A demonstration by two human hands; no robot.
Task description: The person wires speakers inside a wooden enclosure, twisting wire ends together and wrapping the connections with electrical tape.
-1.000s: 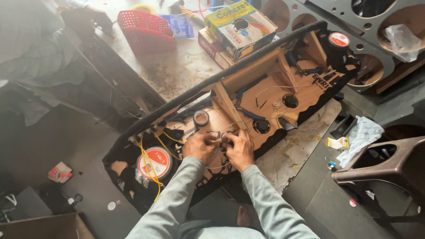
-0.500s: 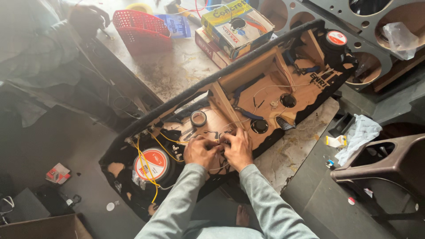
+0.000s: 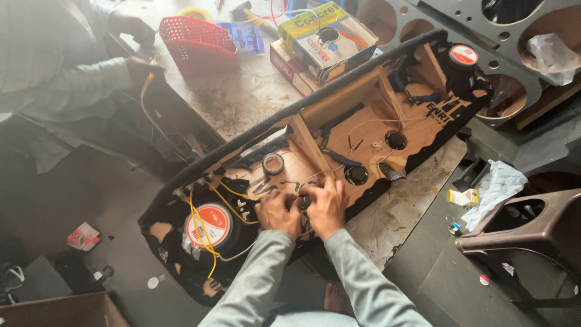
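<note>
A long black carpeted panel with a bare wooden inside (image 3: 363, 115) lies on the floor before me. My left hand (image 3: 275, 213) and my right hand (image 3: 327, 206) meet at its near edge, fingers closed around a small dark part with white wires; what they grip is mostly hidden. A round speaker with an orange and white back (image 3: 209, 225) sits in the panel left of my left hand, with yellow wires (image 3: 200, 233) looping over it. A roll of tape (image 3: 273, 163) lies just beyond my hands. Another round speaker back (image 3: 463, 56) sits at the panel's far end.
Another person sits at the upper left, one hand (image 3: 142, 69) on a yellowish wire. A red basket (image 3: 196, 42) and stacked cardboard boxes (image 3: 324, 33) lie beyond the panel. A brown plastic stool (image 3: 532, 227) and a white cloth (image 3: 493, 188) are at right. A black board with round holes (image 3: 520, 36) fills the top right.
My hands have stayed together at the same spot on the panel. The view has shifted slightly, and the other person's hands now show at the upper left.
</note>
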